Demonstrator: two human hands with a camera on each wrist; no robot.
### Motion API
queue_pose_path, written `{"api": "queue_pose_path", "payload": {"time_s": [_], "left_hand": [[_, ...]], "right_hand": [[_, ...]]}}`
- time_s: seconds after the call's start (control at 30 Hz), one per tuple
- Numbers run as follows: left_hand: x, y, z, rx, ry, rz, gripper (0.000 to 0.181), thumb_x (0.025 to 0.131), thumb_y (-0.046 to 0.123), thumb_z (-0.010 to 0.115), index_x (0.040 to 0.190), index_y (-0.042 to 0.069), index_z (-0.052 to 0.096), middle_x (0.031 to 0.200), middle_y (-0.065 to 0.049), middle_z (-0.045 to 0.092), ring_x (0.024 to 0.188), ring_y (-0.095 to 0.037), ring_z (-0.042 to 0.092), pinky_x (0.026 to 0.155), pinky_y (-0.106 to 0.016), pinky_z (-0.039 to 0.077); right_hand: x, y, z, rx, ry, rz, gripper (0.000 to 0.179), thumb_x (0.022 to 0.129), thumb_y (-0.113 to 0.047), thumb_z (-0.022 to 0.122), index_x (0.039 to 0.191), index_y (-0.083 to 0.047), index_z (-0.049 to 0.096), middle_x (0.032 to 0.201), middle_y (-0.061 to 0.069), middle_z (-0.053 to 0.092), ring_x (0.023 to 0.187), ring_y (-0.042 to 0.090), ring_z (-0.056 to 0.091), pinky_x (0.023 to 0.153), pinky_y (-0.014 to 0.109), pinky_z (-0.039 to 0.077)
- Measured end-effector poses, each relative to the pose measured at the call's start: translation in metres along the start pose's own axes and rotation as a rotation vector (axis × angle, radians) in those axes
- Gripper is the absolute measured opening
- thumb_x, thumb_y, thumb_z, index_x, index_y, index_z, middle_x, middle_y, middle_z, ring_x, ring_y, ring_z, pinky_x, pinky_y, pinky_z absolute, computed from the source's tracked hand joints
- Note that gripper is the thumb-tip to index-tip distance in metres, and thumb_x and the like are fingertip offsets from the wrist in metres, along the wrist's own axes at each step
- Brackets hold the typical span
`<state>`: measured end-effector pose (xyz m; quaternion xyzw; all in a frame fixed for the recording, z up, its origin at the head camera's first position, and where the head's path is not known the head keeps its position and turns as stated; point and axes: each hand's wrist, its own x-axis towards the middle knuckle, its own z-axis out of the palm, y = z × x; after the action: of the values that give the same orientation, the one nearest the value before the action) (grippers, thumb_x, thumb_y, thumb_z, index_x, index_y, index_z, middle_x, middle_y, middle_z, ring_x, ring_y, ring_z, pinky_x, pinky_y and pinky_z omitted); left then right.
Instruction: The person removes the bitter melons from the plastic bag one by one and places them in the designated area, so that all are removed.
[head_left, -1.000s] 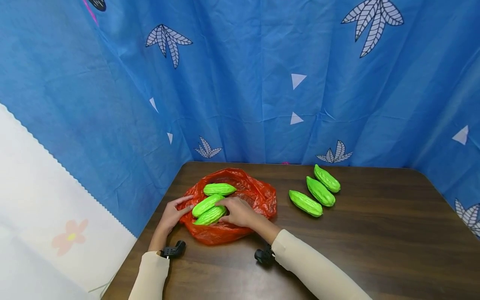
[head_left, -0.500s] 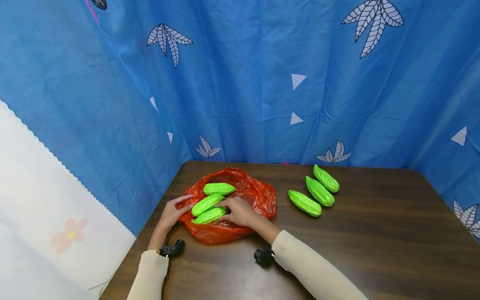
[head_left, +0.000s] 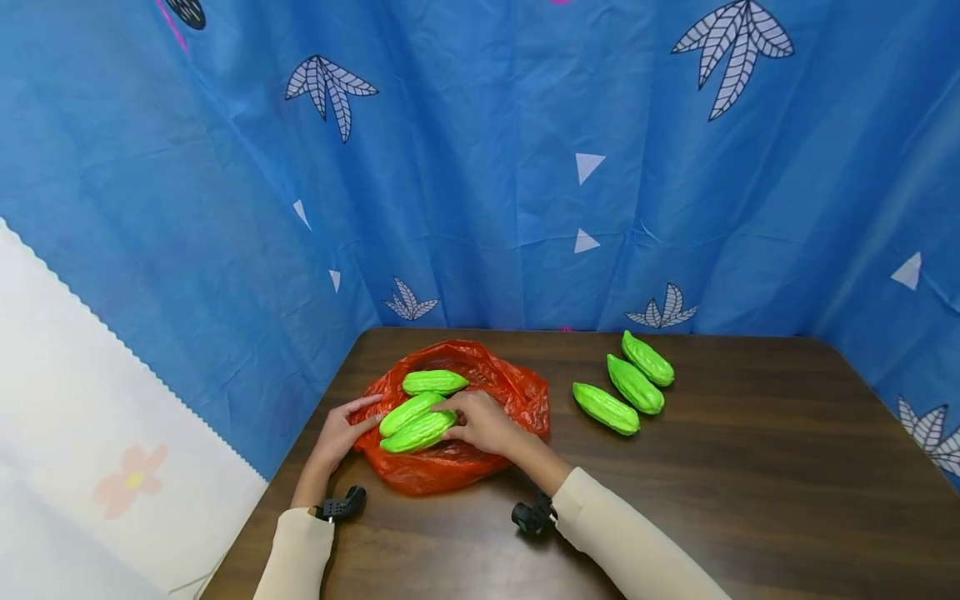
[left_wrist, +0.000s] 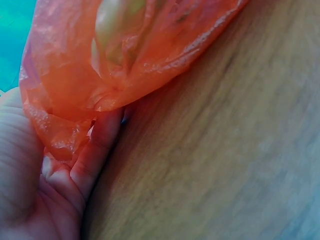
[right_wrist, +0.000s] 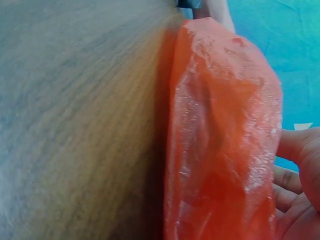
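Note:
A red plastic bag (head_left: pixel 435 477) lies spread open at the left of the table, with three bright green bitter melons in its mouth. My right hand (head_left: pixel 483 421) reaches over the bag and grips the right end of the front bitter melon (head_left: pixel 416 433) between thumb and fingers. Against that one lies the middle bitter melon (head_left: pixel 405 414); the rear bitter melon (head_left: pixel 435 382) sits farther back. At the bag's left rim, my left hand (head_left: pixel 339 435) holds the film between thumb and fingers, as the left wrist view shows. In the right wrist view the bag's side hides the gripped bitter melon.
Right of the bag, three more bitter melons (head_left: pixel 606 408) lie side by side on the dark wooden table (head_left: pixel 750 467). A blue patterned curtain (head_left: pixel 480 167) hangs along the table's back and left. A white cloth (head_left: pixel 112 417) with a flower print is at the left.
The front bitter melon has risen slightly in my right hand and now overlaps more of the middle one. My left hand stays at the bag's rim. The head view has shifted a little.

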<state>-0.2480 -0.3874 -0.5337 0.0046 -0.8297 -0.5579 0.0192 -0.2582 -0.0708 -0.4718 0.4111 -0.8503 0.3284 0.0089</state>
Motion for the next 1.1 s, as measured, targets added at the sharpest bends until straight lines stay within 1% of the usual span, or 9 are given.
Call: {"api": "queue_pose_path", "payload": {"time_s": [0.17,0.27,0.43,0.53,0.7,0.77,0.9,1.0,1.1], "left_hand": [[0.001,0.003,0.000,-0.030,0.000,0.003,0.050,0.092,0.023,0.077,0.138,0.008,0.064,0.146,-0.018,0.054,0.135,-0.035,0.049,0.086,-0.019,0.052],[0.002,0.004,0.000,-0.032,-0.001,0.005,0.050,0.092,0.023,0.078,0.137,0.008,0.064,0.146,-0.018,0.053,0.135,-0.035,0.049,0.086,-0.019,0.053],[0.002,0.003,-0.002,0.006,-0.001,0.007,0.053,0.092,0.028,0.077,0.139,0.008,0.063,0.148,-0.018,0.052,0.137,-0.036,0.047,0.087,-0.017,0.050],[0.002,0.002,-0.002,0.012,0.001,0.003,0.053,0.092,0.029,0.077,0.139,0.008,0.063,0.148,-0.019,0.052,0.137,-0.037,0.046,0.087,-0.017,0.051],[0.001,0.000,-0.002,0.014,-0.001,0.009,0.053,0.092,0.030,0.077,0.139,0.009,0.063,0.149,-0.018,0.051,0.140,-0.037,0.044,0.089,-0.016,0.049],[-0.003,0.010,-0.002,0.017,-0.009,0.004,0.052,0.093,0.026,0.076,0.140,0.007,0.062,0.150,-0.020,0.050,0.140,-0.038,0.043,0.089,-0.015,0.048],[-0.003,0.008,-0.001,0.031,-0.006,0.001,0.053,0.094,0.028,0.075,0.140,0.007,0.062,0.150,-0.020,0.049,0.141,-0.038,0.042,0.104,-0.036,0.048],[0.002,-0.003,0.000,0.046,0.005,0.004,0.055,0.092,0.033,0.076,0.140,0.009,0.063,0.150,-0.018,0.050,0.141,-0.037,0.042,0.109,-0.052,0.041],[0.001,-0.002,0.000,0.046,0.006,0.004,0.055,0.092,0.034,0.077,0.140,0.010,0.063,0.150,-0.018,0.050,0.141,-0.036,0.042,0.109,-0.049,0.042]], "right_hand": [[-0.004,-0.002,-0.009,0.024,0.011,0.018,0.047,0.087,-0.020,0.081,0.133,-0.015,0.070,0.123,0.000,0.071,0.078,0.011,0.062,0.073,0.021,0.050],[-0.007,-0.002,-0.014,0.043,0.029,0.030,0.048,0.087,-0.019,0.081,0.133,-0.013,0.069,0.125,0.001,0.070,0.080,0.013,0.064,0.075,0.023,0.052],[-0.014,-0.002,-0.020,0.062,0.058,0.024,0.047,0.088,-0.018,0.081,0.133,-0.010,0.069,0.128,0.003,0.069,0.100,0.019,0.066,0.089,0.033,0.053],[-0.020,-0.003,-0.024,0.082,0.066,0.024,0.047,0.088,-0.017,0.081,0.132,-0.010,0.069,0.129,0.003,0.069,0.109,0.018,0.064,0.093,0.037,0.053],[-0.028,-0.004,-0.030,0.091,0.079,0.032,0.045,0.088,-0.016,0.081,0.131,-0.013,0.070,0.128,0.000,0.069,0.103,0.016,0.062,0.089,0.035,0.052],[-0.031,-0.004,-0.032,0.089,0.081,0.040,0.045,0.087,-0.016,0.081,0.131,-0.015,0.070,0.127,-0.002,0.070,0.093,0.014,0.061,0.083,0.031,0.052],[-0.039,-0.005,-0.037,0.080,0.088,0.044,0.045,0.087,-0.017,0.082,0.131,-0.018,0.070,0.125,-0.003,0.070,0.079,0.012,0.059,0.073,0.027,0.051],[-0.044,-0.007,-0.041,0.071,0.093,0.037,0.045,0.086,-0.018,0.082,0.130,-0.017,0.070,0.126,-0.002,0.070,0.096,0.015,0.066,0.085,0.032,0.054],[-0.049,-0.007,-0.045,0.063,0.098,0.024,0.046,0.087,-0.019,0.082,0.131,-0.015,0.070,0.128,-0.001,0.069,0.119,0.020,0.064,0.100,0.040,0.051]]}}
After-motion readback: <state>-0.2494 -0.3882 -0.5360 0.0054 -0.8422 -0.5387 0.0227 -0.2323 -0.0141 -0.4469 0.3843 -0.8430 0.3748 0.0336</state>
